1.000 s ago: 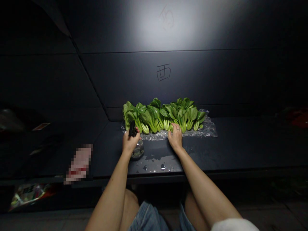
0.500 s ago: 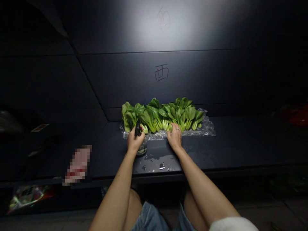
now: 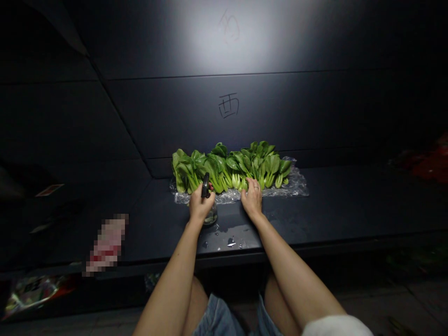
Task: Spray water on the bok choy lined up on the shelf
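Greens [image 3: 235, 162] as landmark: several heads in one row, leaves toward the back panel [image 3: 280, 112], stalk ends toward the person, all laid on clear film [image 3: 297, 186] that shows past their right end and along their near side. Below everything, a dark shelf [image 3: 350, 200].

Left hand [image 3: 202, 204]: in front of the greens' left half, wrapped round the black top of a clear bottle [image 3: 210, 218] (a trigger sprayer, by its shape). Cannot tell whether the bottle's base rests on the shelf.

Right hand [image 3: 252, 197]: at the near edge of the greens, about mid-row, fingertips at the stalks, thumb set apart. Whether it pinches one, cannot tell.

Progress, as judged: laying out looks done, the row being full and fairly even. Water [image 3: 231, 242] lies in drops on the shelf nearer the person than the greens, and some leaves shine, so wetting seems under way at least. Which heads remain dry, if any, cannot be told; no spray visible.
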Motion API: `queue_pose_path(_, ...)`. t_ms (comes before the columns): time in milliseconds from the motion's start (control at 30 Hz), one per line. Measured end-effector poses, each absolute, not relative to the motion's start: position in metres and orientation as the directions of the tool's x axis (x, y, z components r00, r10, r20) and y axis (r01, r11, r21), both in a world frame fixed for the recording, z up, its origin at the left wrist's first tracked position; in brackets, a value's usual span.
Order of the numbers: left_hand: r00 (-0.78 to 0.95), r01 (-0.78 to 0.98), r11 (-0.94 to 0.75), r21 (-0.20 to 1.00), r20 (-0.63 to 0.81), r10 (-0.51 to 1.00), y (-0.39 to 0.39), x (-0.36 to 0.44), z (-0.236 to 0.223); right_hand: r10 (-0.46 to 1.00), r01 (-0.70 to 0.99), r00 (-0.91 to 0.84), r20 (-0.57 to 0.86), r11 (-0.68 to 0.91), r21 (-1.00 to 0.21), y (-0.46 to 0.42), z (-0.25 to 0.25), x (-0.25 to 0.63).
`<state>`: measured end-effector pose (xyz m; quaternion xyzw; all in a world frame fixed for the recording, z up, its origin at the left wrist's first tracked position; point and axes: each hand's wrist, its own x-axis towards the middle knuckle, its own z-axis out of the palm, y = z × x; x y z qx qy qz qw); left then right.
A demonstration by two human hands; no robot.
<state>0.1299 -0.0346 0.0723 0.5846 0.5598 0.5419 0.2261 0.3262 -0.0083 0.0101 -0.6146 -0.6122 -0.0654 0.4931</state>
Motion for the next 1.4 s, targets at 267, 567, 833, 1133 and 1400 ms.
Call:
queue_pose_path(267, -0.150, 0.472, -0.320, 0.822, 0.432, 0.889, -0.033, 0.132, 0.071, 0.673, 0.808, 0.264, 0.691, 0.237, -0.539, -0.010, 0.011, 0.329)
queue_pose_path(567, -0.180, 0.469, -0.296, 0.832, 0.419, 0.890, -0.034, 0.138, 0.071, 0.681, 0.802, 0.262, 0.683, 0.239, -0.547, -0.009, 0.011, 0.333)
queue_pose_path(833, -0.171, 0.423, -0.318, 0.848, 0.420, 0.891, -0.031, 0.141, 0.072, 0.678, 0.812, 0.266, 0.686, 0.226, -0.538, -0.008, 0.010, 0.333)
queue_pose_path(1133, -0.203, 0.407, -0.301, 0.862, 0.407, 0.891, -0.022, 0.147, 0.069, 0.698, 0.815, 0.260, 0.668, 0.213, -0.539, -0.008, 0.009, 0.335)
queue_pose_path(1400, -0.181, 0.366, -0.335, 0.868, 0.419, 0.890, -0.019, 0.153, 0.072, 0.693, 0.804, 0.276, 0.666, 0.212, -0.555, -0.009, 0.012, 0.334)
